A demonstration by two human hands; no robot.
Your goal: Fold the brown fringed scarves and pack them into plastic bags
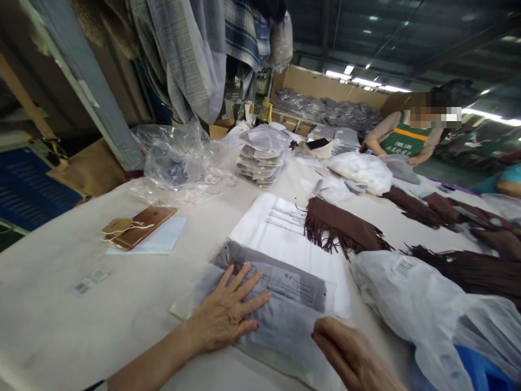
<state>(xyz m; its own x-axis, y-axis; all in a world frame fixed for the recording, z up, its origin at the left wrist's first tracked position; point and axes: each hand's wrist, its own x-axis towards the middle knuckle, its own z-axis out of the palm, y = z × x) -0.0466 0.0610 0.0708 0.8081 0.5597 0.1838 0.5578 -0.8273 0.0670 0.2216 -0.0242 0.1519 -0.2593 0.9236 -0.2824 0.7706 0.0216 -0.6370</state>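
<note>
My left hand (230, 309) lies flat with its fingers spread on a clear plastic bag (280, 339). Through the film, grey folded contents and a panel of dark printed text are visible. At the bag's right side is my right hand (350, 347), seen edge-on and slightly blurred. Its fingers are pressed together, and whatever may be between them is hidden. A white sheet with dark lines (280, 217) lies partly beneath the bag. On that sheet rests a folded brown fringed scarf (345, 225), beyond my hands.
A phone (152, 228) with a small pouch lies at left on pale blue paper. Behind are crumpled plastic (183, 163) and stacked packed bags (262, 155). Filled white plastic (419, 293) and brown scarves (464, 266) lie at right. A co-worker in a green apron (409, 138) handles a bag opposite.
</note>
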